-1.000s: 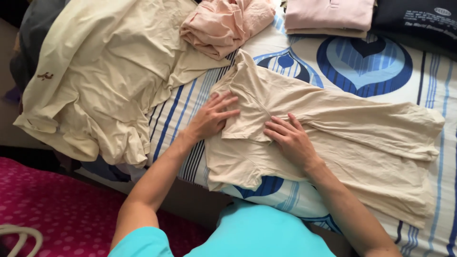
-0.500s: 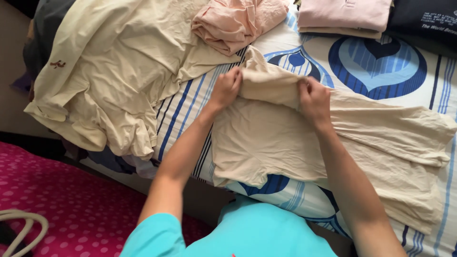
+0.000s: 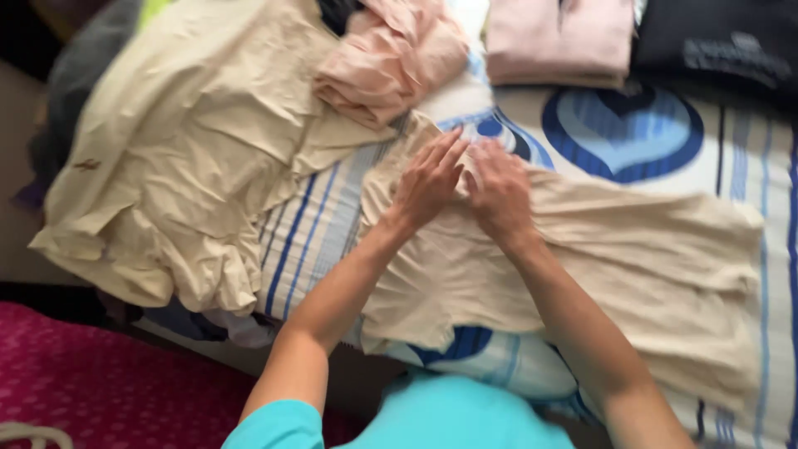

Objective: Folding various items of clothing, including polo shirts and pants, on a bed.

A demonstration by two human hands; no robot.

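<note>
A tan shirt is pressed flat on a bed by two open hands.

The left hand and the right hand are laid side by side on the shirt's top left part, fingers spread out, nothing gripped. The bed is covered by a white sheet with blue stripes and big blue shapes. A cream shirt, a pink bundle, a folded pink top and a dark top are spread around. The tan shirt is wrinkled and blurry.
</note>
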